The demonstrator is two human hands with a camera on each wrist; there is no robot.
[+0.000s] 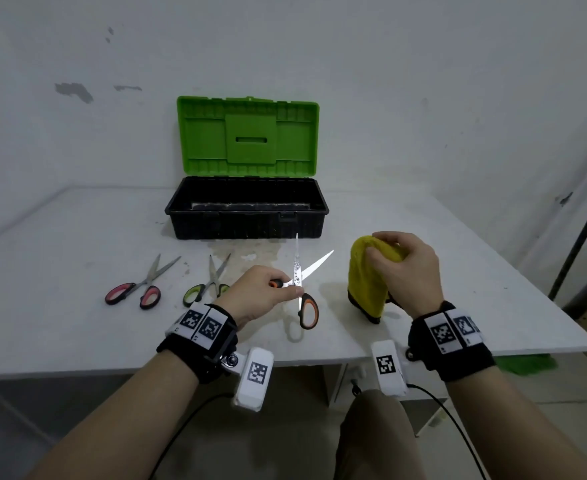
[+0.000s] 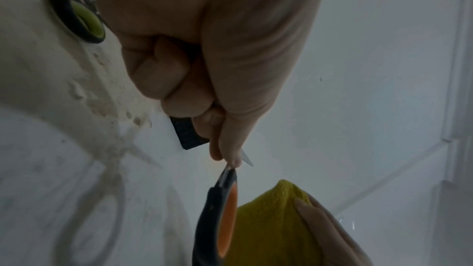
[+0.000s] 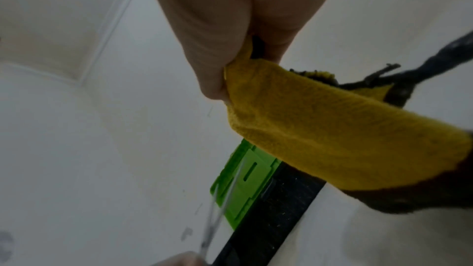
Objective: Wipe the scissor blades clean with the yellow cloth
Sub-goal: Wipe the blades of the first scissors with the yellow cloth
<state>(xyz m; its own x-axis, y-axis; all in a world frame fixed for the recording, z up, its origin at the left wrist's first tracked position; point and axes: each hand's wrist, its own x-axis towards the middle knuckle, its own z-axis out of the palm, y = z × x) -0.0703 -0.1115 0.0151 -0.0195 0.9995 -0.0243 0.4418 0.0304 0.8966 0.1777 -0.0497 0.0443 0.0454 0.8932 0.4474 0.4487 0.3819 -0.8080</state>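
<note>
1. Green-lidded toolbox (image 1: 247,206) stands open at the table's (image 1: 77,334) back; red-handled scissors (image 1: 136,289) and green-handled scissors (image 1: 207,284) lie left.
2. Left hand (image 1: 261,294) grips the orange-handled scissors (image 1: 302,285), blades spread, above the table.
3. Right hand (image 1: 406,271) clutches the yellow cloth (image 1: 368,282), just beside the blades, apart.

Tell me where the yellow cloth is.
In the head view, the yellow cloth hangs from the right hand above the table's right side, apart from the orange-handled scissors.
</note>
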